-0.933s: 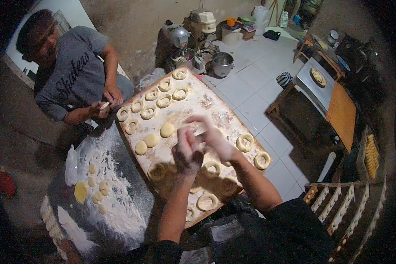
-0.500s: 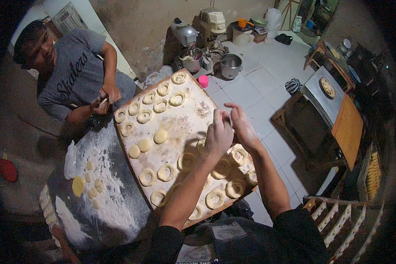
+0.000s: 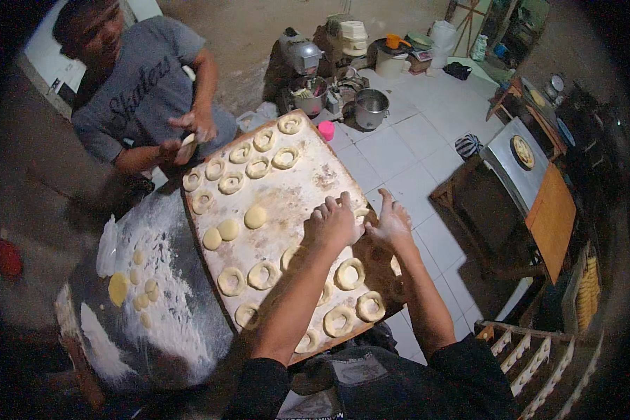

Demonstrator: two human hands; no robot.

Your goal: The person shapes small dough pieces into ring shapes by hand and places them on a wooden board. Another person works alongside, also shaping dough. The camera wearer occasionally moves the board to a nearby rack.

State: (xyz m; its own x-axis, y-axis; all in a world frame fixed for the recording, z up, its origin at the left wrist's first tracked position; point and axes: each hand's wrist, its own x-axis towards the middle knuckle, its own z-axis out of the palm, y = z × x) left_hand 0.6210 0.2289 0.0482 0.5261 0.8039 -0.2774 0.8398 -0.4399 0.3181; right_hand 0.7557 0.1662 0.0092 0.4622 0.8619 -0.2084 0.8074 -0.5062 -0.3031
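Note:
My left hand [image 3: 334, 220] has bent, separated fingers over the floured board [image 3: 308, 161]. A pale dough ring [image 3: 361, 215], partly hidden, lies between it and my right hand [image 3: 390, 220], whose fingers are spread at the board's right side; whether either touches the ring is unclear. More dough rings [image 3: 350, 273] are arranged round the board, with several flat dough discs [image 3: 255, 217] at its middle left. My forearms and their shadows cover part of the lower board.
A co-worker [image 3: 140, 98] at upper left holds a pale piece in both hands. A floured dark tabletop [image 3: 189, 336] with dough pieces adjoins the board. Mixers [image 3: 301, 56] and pots [image 3: 371, 108] stand behind; a metal-topped table [image 3: 504, 154] and slatted rack [image 3: 539, 357] are at right.
My hands were raised close together and have moved down and apart, their fingers spreading over the board. The co-worker has shifted rightward in the view, one hand changing position on the piece.

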